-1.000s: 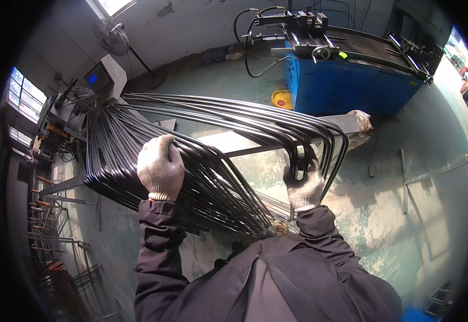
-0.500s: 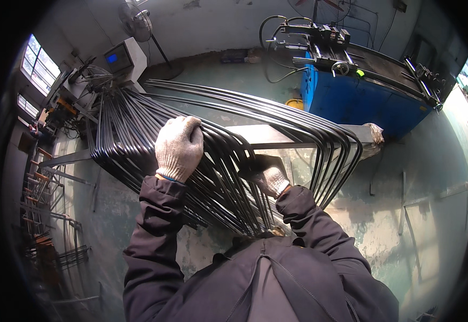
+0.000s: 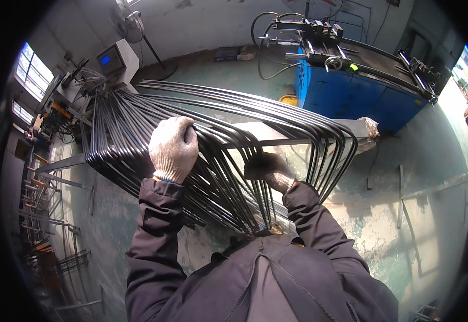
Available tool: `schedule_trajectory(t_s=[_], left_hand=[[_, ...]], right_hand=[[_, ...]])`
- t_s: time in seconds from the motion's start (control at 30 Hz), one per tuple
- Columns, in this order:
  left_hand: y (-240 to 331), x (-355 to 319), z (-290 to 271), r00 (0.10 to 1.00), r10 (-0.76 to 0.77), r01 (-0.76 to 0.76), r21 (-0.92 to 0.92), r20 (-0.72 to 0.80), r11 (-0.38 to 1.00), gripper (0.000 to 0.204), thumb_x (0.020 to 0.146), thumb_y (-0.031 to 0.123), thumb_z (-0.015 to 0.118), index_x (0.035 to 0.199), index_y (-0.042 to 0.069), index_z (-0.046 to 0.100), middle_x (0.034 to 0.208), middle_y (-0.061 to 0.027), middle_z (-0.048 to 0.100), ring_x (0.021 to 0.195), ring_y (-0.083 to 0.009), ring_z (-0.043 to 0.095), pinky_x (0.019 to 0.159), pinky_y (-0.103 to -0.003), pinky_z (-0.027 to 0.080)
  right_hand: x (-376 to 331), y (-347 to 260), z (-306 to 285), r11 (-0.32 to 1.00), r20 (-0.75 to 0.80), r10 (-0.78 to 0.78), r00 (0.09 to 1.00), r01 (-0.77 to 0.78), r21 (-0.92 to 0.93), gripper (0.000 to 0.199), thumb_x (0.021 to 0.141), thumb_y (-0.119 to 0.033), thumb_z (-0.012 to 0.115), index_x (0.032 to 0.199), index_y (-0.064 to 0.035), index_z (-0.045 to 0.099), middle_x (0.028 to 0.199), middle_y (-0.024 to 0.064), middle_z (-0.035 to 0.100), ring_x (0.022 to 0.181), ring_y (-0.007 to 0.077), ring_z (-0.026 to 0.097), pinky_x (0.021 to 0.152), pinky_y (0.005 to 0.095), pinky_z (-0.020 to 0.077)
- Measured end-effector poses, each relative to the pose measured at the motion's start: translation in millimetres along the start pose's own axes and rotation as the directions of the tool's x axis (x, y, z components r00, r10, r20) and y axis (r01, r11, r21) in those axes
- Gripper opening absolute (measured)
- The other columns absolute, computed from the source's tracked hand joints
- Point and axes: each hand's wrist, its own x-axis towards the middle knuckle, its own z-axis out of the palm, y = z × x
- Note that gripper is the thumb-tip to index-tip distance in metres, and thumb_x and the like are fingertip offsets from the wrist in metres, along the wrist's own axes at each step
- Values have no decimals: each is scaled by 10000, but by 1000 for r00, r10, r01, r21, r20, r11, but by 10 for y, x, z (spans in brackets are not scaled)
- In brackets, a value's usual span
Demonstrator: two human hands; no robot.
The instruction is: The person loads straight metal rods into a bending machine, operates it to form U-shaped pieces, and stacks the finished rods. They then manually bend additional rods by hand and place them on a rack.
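Many dark bent metal rods (image 3: 117,129) hang side by side over a metal beam (image 3: 360,127) in front of me. My left hand (image 3: 174,151), in a pale knit work glove, is closed over the rods near the middle of the bundle. Lower and to its right, my right hand (image 3: 275,173) wears a glove with a dark palm. Its fingers are wrapped round a few rods just below their bends; the fingertips are partly hidden. Right of it hangs a separate group of bent rods (image 3: 320,131), apart from that hand.
A blue machine (image 3: 352,91) stands at the far right. At the far left are a machine with a small screen (image 3: 105,60) and a standing fan (image 3: 128,24). Racks with metal parts (image 3: 49,193) line the left side. A yellow object (image 3: 288,100) sits beside the blue machine.
My right hand has shifted slightly right, and the rods at it have moved that way too. My left hand stays on the bundle. The whole view has shifted a little.
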Motion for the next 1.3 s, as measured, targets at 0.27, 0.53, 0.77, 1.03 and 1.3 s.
schedule_trajectory(t_s=[0.27,0.53,0.77,1.03,1.3], left_hand=[[21,14,-44,1000,-13,13,-8,0,1000,149,961,87,771,1100,57,814,1074,-121,812,1056,-343,776,972,-429,613],[-47,-1,-2,1000,0,-1,-54,-27,999,147,948,80,775,1089,53,809,1046,-128,805,1025,-348,777,953,-427,614],[-40,46,-71,994,-32,43,-95,107,995,139,957,137,762,1058,58,814,1013,-134,795,1018,-365,762,958,-455,607],[-85,9,-32,991,-58,86,-239,124,967,147,954,167,790,1051,60,813,997,-142,800,979,-371,774,900,-443,618],[-113,7,-31,977,-109,155,-253,184,955,201,964,192,769,1098,50,821,1026,-158,812,1006,-382,787,916,-444,622]], right_hand=[[-222,-189,322,185,-266,-325,907,-215,-959,348,1045,-282,770,1293,-41,734,1191,166,786,1073,363,748,956,430,606],[-843,-511,617,-97,32,-918,395,-148,-984,392,870,58,885,1229,-2,737,1320,213,696,1211,393,698,1026,480,610],[290,-123,691,698,-113,-67,991,-35,-715,574,1000,-424,859,1402,-27,756,1306,222,799,1201,399,765,1051,452,603],[330,260,400,802,-45,-188,981,128,-583,247,999,-156,875,1218,-48,838,1119,129,845,970,255,797,874,387,639],[405,317,491,730,-7,-321,947,243,-639,203,999,-155,825,1158,-31,844,1075,150,848,957,275,818,842,396,642]])
